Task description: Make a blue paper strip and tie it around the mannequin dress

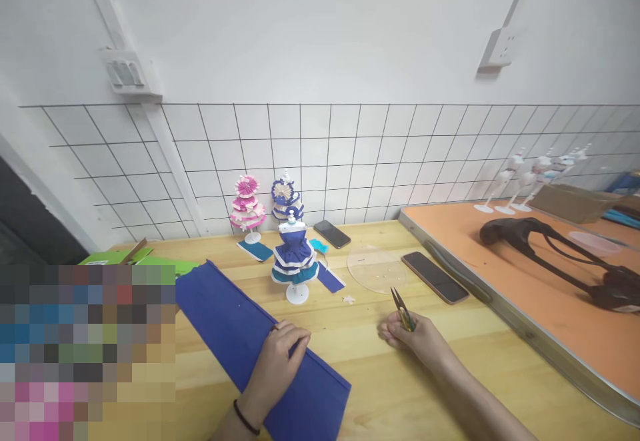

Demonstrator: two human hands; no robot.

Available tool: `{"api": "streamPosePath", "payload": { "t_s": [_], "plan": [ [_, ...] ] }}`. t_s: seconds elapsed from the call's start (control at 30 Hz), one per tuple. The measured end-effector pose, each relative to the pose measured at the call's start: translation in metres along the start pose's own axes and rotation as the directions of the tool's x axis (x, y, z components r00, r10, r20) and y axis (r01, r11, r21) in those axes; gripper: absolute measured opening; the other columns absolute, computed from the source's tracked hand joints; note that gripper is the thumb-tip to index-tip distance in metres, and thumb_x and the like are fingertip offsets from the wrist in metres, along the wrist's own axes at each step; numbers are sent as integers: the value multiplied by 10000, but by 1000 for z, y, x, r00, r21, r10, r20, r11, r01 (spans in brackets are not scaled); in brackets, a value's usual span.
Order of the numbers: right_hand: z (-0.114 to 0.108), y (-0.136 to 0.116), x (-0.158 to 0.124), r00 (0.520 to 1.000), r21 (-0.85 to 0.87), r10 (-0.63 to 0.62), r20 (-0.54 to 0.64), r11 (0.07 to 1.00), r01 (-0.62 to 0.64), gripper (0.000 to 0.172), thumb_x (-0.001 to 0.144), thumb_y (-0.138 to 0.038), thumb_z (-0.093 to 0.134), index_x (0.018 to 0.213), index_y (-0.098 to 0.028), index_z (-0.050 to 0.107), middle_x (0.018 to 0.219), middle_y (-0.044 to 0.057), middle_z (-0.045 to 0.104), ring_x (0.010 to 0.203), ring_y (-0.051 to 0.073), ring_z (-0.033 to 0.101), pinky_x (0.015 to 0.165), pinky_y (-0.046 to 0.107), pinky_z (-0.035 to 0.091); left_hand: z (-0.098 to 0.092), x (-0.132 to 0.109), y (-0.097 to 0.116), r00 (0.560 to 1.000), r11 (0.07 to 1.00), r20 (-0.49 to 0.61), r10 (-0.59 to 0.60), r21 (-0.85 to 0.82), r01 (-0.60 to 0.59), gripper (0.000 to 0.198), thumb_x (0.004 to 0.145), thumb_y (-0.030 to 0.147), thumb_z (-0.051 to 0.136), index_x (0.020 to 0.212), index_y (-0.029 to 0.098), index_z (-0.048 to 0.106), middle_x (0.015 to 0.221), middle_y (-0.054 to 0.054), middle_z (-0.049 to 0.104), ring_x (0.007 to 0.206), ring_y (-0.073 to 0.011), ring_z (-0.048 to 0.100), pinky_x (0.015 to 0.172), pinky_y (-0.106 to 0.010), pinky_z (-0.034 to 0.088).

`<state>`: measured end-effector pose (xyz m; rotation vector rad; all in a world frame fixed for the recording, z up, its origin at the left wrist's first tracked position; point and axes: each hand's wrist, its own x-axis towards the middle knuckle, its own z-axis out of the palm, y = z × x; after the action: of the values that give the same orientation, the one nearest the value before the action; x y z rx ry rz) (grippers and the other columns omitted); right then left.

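Observation:
A long strip of blue cloth (220,318) with a folded far edge lies slantwise on the table. My left hand (281,354), a dark band around its wrist, rests on the cloth with its fingers bent and pressed together at the folded edge. To the right, my right hand (407,333) is closed around small thread snips (401,308), their blades pointing up and apart. A small dress form in a blue and teal ruffled dress (294,251) stands beyond my left hand. A clear round plate (377,269) with tiny bits on it lies beyond my right hand.
Two more dressed forms, one pink (247,202) and one blue (283,194), stand by the wall. Phones (435,277) and cloth scraps (331,279) lie about. A raised metal edge (500,318) borders the orange table (565,321) at right. A blurred patch hides the lower left.

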<state>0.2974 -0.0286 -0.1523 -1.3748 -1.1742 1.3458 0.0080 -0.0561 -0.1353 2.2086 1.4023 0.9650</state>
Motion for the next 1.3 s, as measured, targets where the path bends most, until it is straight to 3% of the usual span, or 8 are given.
{"api": "streamPosePath", "payload": {
  "t_s": [0.1, 0.17, 0.3, 0.43, 0.73, 1.03, 1.13, 1.3],
  "plan": [
    [1, -2, 0, 999, 33, 51, 13, 998, -51, 435, 574, -515, 723, 743, -185, 497, 800, 63, 661, 753, 204, 665, 651, 278, 524, -1, 0, 1, 1000, 1000, 5, -1, 2, 1, 172, 855, 178, 476, 813, 198, 641, 756, -27, 654, 750, -172, 575, 738, -326, 433],
    [2, -4, 0, 997, -2, 75, -2, 997, -75, 399, 613, -499, 700, 753, -191, 488, 801, 51, 655, 729, 203, 672, 519, 233, 501, -1, -1, 1, 1000, 1000, 6, 4, 8, -4, 172, 854, 175, 475, 812, 197, 640, 752, -28, 653, 749, -172, 573, 738, -327, 433],
    [5, -8, 0, 999, -130, 41, -24, 991, -44, 352, 659, -493, 644, 750, -177, 518, 568, -32, 582, 401, 101, 557, 308, 159, 263, -1, 0, 3, 1000, 999, -7, 27, 24, -27, 183, 856, 173, 466, 798, 195, 639, 736, -28, 649, 736, -169, 569, 728, -322, 435],
    [5, -7, 2, 999, -152, 35, -17, 988, -37, 334, 654, -465, 636, 752, -153, 566, 460, -63, 527, 306, 50, 405, 320, 169, 221, -2, 1, 4, 999, 999, -15, 33, 38, -32, 185, 851, 163, 469, 786, 195, 639, 720, -21, 647, 722, -165, 570, 728, -318, 434],
    [-1, -1, 4, 998, -169, 53, -39, 984, -58, 324, 571, -392, 691, 768, -141, 633, 689, 83, 690, 639, 216, 658, 334, 192, 308, -3, 1, 5, 1000, 999, -7, 26, 42, -26, 180, 841, 143, 483, 770, 196, 639, 717, -14, 649, 719, -161, 577, 720, -303, 435],
    [-6, 0, 8, 997, -270, 4, -80, 962, -26, 308, 629, -405, 643, 786, -145, 592, 588, 38, 668, 471, 155, 581, 377, 214, 348, -3, 0, 4, 999, 999, -20, 30, 33, -29, 184, 842, 156, 488, 781, 200, 656, 719, -15, 659, 711, -157, 580, 719, -302, 445],
    [-9, -2, 13, 997, -311, -53, -51, 950, 34, 270, 673, -420, 584, 727, -156, 579, 590, 23, 650, 534, 164, 606, 520, 246, 440, -3, 0, 3, 999, 999, -31, 35, 28, -34, 187, 844, 164, 486, 791, 207, 660, 731, -17, 668, 713, -159, 589, 724, -304, 449],
    [-13, -4, 18, 987, -462, -151, -55, 880, 109, 227, 742, -373, 496, 739, -166, 588, 621, 22, 652, 619, 198, 625, 614, 271, 443, -1, 0, -1, 999, 999, -36, 38, 30, -37, 170, 841, 168, 498, 798, 217, 655, 731, -12, 667, 716, -161, 598, 714, -296, 455]
  ]
}}
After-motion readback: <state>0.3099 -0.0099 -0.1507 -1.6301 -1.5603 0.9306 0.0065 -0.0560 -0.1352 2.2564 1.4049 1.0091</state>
